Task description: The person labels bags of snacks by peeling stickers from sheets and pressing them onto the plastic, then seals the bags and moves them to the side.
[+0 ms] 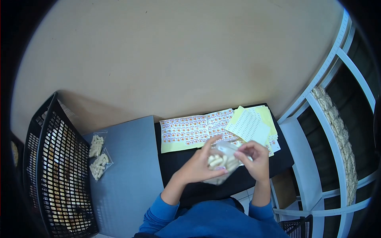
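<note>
Clear bag [220,164] of pale pieces is above the black mat [174,162], held from below by the left hand [197,166]. The right hand [255,158] pinches its top edge, so the mouth stays up. Sticker sheets [190,130] lie just behind, within reach.

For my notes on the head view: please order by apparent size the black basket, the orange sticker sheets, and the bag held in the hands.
1. black basket, though it lies nearer the edge, where the lens distorts
2. orange sticker sheets
3. bag
</note>
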A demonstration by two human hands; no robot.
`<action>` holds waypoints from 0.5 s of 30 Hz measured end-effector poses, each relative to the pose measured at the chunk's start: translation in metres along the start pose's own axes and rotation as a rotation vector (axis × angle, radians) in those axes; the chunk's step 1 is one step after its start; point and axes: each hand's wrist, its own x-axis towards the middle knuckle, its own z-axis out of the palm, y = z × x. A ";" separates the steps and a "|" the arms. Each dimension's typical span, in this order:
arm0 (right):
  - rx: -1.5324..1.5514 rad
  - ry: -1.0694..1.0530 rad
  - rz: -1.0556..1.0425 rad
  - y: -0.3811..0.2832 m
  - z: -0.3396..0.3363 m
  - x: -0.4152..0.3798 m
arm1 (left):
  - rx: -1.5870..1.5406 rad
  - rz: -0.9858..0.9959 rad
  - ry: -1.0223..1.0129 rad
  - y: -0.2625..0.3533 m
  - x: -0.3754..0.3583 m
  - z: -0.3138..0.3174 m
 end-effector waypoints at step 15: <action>-1.198 1.559 -0.191 0.085 -0.396 -0.393 | 1.014 -0.233 0.819 -0.033 -0.125 -0.132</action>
